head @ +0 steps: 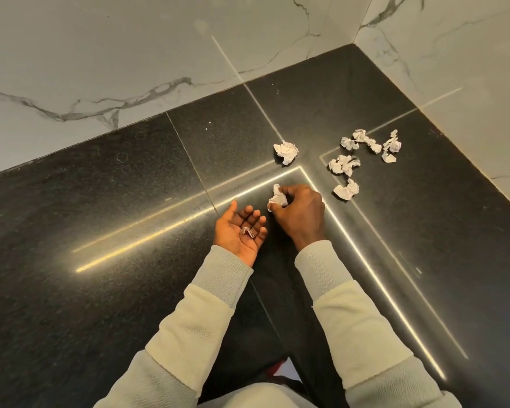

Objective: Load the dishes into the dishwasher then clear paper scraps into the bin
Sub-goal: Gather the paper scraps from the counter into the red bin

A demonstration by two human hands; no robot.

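1. Two pale sleeves (198, 313) are seen nearest the camera, stretched over the dark polished surface (86, 201).
2. The left hand (239, 231) is held palm up and spread wide, with a small paper scrap (247, 232) resting on its fingers.
3. A crumpled paper (277, 198) is pinched by the right hand (299, 212).
4. A paper ball (286, 152) lies just beyond; more paper scraps (365, 148) are scattered towards the far right corner, below the marble wall (130, 54).
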